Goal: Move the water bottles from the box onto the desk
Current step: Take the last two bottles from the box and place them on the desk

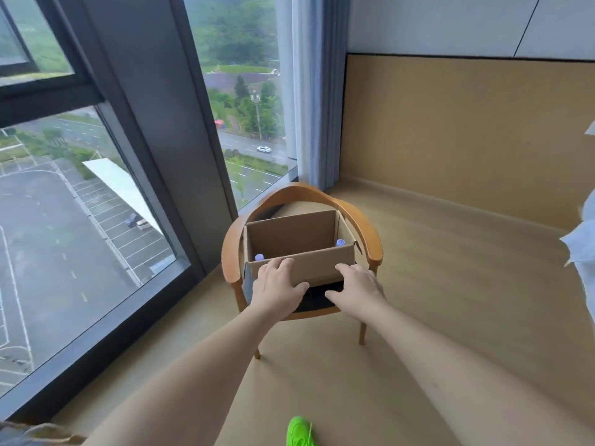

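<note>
An open cardboard box (291,235) sits on the seat of a wooden armchair (367,235). Two pale purple bottle caps show inside it: one bottle cap (259,257) at the near left corner, the other bottle cap (340,242) at the right side. The bottles' bodies are hidden by the box walls. My left hand (277,291) lies flat on the box's near wall, fingers over its top edge. My right hand (357,289) rests against the lower right of that same wall, fingers spread. Neither hand holds a bottle. No desk is in view.
A floor-to-ceiling window (80,220) with a dark frame runs along the left. A pale curtain (310,91) hangs behind the chair. White bedding (582,239) shows at the right edge. A green shoe (299,432) stands on the wood floor below.
</note>
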A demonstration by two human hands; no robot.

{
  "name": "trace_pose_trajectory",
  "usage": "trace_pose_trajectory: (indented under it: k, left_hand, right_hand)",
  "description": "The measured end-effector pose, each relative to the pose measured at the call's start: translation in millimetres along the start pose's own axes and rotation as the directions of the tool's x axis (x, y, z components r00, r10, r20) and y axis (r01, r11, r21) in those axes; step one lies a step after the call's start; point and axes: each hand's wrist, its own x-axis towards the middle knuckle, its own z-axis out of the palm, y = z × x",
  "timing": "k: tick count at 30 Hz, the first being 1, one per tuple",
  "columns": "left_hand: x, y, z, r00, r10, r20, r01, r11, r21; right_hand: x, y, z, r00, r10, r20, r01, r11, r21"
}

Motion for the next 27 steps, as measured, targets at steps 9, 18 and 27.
trace_pose_trajectory:
  k: [9,18,27]
  left_hand:
    - [190.3,-35.6,12.6,0.989,-0.113,0.095,0.111,0.993,0.032]
    - [313.0,-80.5,69.8,0.950,-0.271,0.157,0.257,0.961,0.102]
    - [379.3,-124.7,138.9,0.790,-0.511,0.340,0.368,0.837,0.404]
  right_hand:
    - [187.6,-10.1,-9.6,0.992,0.091,0.083,-0.089,0.996,-0.029]
    - [347.5,-18.7,28.9,0.970,0.030,0.242,0.007,0.989,-0.148]
    - [465.5,32.5,88.9,0.876,0.108,0.471,0.157,0.858,-0.489]
